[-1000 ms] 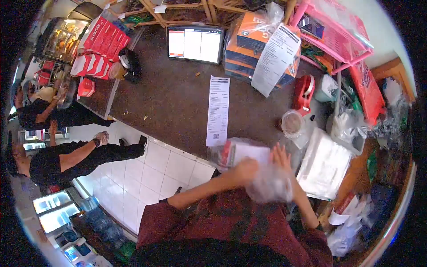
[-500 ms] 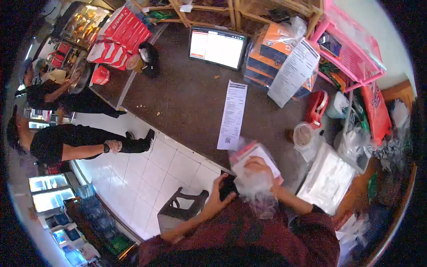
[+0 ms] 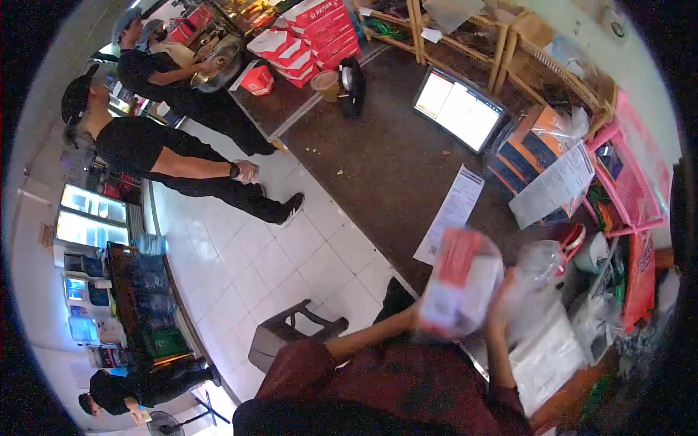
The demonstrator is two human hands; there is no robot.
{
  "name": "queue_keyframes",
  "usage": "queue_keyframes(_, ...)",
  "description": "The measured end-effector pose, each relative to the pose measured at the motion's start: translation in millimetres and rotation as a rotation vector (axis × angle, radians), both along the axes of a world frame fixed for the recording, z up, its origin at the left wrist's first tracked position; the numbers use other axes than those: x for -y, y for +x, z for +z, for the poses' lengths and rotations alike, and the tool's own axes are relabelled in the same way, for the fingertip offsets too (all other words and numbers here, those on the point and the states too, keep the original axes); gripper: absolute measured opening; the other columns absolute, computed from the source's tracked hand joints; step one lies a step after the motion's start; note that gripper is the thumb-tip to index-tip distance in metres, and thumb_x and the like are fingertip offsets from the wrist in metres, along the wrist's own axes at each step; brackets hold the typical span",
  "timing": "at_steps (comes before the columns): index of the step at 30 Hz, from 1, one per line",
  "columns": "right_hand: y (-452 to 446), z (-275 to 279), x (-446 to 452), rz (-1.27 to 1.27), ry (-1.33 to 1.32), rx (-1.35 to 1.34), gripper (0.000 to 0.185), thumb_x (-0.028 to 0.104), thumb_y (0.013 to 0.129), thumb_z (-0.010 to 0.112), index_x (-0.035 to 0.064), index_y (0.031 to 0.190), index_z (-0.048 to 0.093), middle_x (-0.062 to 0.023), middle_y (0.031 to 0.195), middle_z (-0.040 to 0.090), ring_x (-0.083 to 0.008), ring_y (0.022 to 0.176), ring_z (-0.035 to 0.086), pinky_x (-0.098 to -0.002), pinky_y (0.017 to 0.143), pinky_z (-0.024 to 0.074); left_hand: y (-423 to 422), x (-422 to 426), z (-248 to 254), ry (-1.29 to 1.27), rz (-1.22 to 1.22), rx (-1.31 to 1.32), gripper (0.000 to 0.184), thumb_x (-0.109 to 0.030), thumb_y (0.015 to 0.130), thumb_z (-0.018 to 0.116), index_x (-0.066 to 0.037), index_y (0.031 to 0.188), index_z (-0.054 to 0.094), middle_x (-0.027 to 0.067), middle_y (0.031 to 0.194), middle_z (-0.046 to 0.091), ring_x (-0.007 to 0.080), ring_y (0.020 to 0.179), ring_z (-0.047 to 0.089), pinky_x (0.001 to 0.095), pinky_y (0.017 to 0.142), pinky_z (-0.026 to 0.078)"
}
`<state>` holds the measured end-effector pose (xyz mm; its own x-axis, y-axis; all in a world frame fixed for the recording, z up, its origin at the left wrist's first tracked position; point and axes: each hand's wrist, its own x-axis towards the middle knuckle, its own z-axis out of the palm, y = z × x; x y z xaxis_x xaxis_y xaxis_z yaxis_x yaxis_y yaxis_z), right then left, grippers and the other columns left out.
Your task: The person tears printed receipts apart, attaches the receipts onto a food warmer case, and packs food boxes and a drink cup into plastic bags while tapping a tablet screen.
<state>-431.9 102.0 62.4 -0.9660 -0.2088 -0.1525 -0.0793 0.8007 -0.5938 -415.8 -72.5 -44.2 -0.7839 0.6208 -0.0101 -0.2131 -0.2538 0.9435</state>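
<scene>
A red and white box point(image 3: 459, 280), blurred by motion, is held up at the counter's near edge in front of my maroon shirt. My left hand point(image 3: 420, 316) is at its left side, the fingers mostly hidden behind it. My right hand point(image 3: 500, 301) is upright at the box's right side, smeared by motion, beside a clear plastic bag point(image 3: 536, 280). Just beyond the box, a long printed receipt point(image 3: 452, 211) lies on the dark counter point(image 3: 363, 167).
A tablet point(image 3: 459, 107), bagged orange boxes point(image 3: 534, 149) and a pink rack point(image 3: 640, 167) line the back. Red boxes point(image 3: 316, 33) stand far left. Plastic bags point(image 3: 549, 360) lie right. A grey stool point(image 3: 294, 330) and several people are left of the counter.
The view has swung left, bringing another person into sight at lower left. The red and white box is now raised and turned, and my hands have moved to its two sides.
</scene>
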Motion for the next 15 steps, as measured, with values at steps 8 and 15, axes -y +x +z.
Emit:
queue_keyframes(8,15,-1,28,0.406,0.328,-0.361,0.031,0.013,0.074,0.049,-0.0018,0.100,0.056,-0.0172,0.107,0.050,-0.0324,0.106,0.044,-0.0433,0.097,0.0331,-60,-17,16,0.089,0.078,0.445,0.060,-0.048,0.091,0.037,-0.013,0.138,0.024,0.0113,0.115,0.054,0.0212,0.106,0.051,0.0325,0.092,0.039)
queue_keyframes(15,47,-93,11,-0.555,-0.418,-0.024,0.043,0.010,0.076,0.048,-0.0019,0.117,0.046,-0.0174,0.120,0.044,-0.0353,0.117,0.036,-0.0494,0.103,0.0224,-37,-33,72,-0.296,-0.007,-0.039,0.068,-0.018,0.090,0.049,-0.008,0.141,0.005,0.0181,0.136,0.033,0.0267,0.117,0.043,0.0362,0.096,0.036)
